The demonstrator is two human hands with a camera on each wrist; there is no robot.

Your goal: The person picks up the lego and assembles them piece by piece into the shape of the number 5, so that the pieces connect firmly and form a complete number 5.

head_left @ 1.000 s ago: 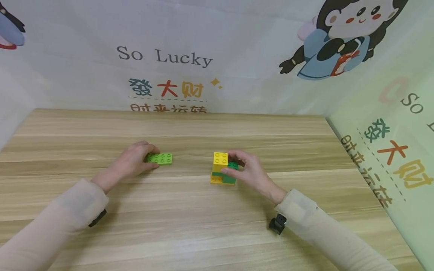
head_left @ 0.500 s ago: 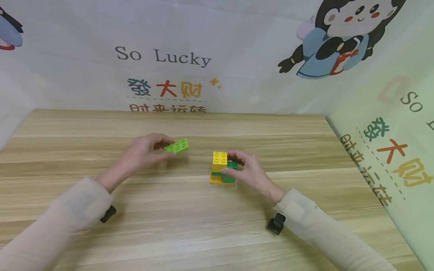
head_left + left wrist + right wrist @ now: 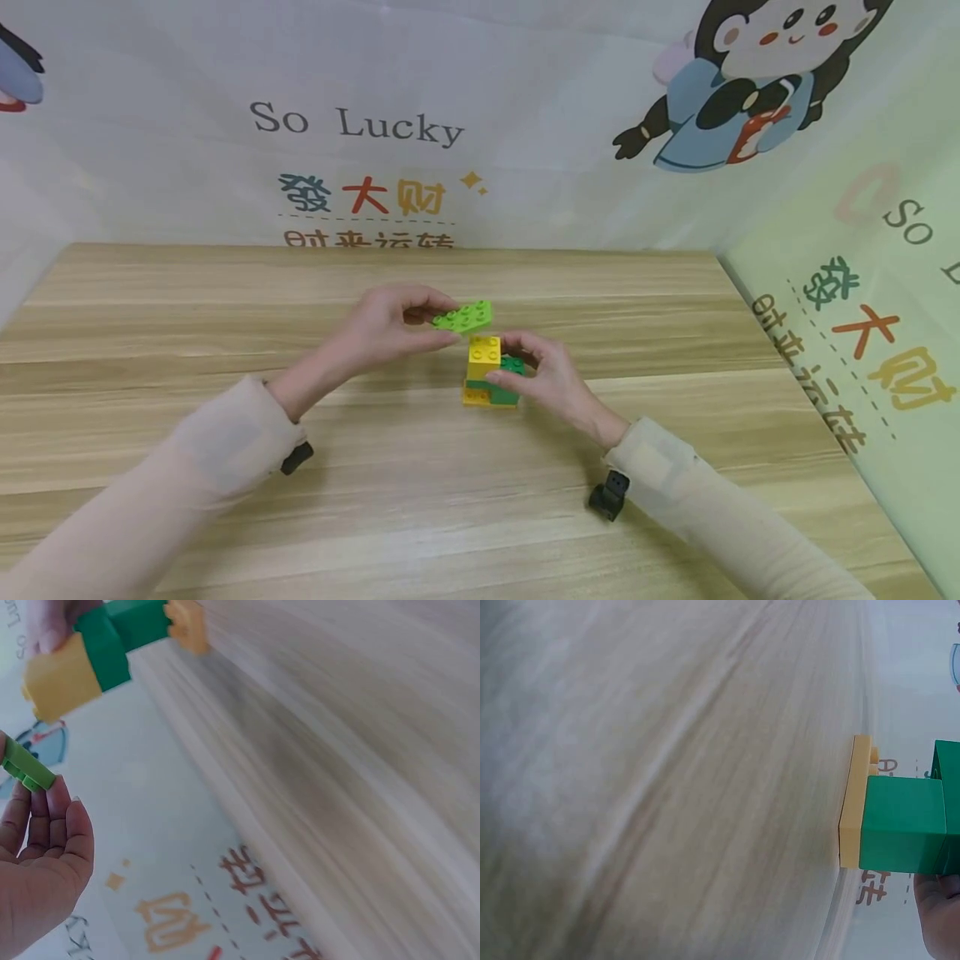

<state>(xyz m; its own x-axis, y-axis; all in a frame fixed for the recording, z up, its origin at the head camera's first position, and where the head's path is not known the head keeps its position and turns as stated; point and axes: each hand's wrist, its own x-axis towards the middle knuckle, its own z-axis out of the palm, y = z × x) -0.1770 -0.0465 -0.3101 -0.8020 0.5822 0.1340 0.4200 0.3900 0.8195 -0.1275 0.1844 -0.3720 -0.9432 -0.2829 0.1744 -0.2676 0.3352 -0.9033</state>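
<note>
Just behind and above the stack of toy building bricks, my left hand [image 3: 378, 332] pinches a light green brick [image 3: 469, 317] by its left end, studs up and slightly tilted. My right hand [image 3: 558, 385] grips the stack from the right, thumb in front and fingers behind. A yellow brick [image 3: 483, 357] tops the stack. Below it come dark green bricks [image 3: 902, 825], then a flat orange-yellow base brick [image 3: 191, 626] on the table. In the left wrist view, the light green brick hangs apart from the yellow one. Part of the stack's right side is hidden by my right hand.
The wooden table [image 3: 375, 500] extends all around the stack. A white printed cloth [image 3: 525, 192] hangs behind its far edge, and another printed cloth [image 3: 847, 333] borders the right side. A black wrist device [image 3: 609, 496] sits below the right sleeve.
My left hand has lifted the light green brick off the table and carried it right, over to the stack. My right hand and the stack have stayed in place.
</note>
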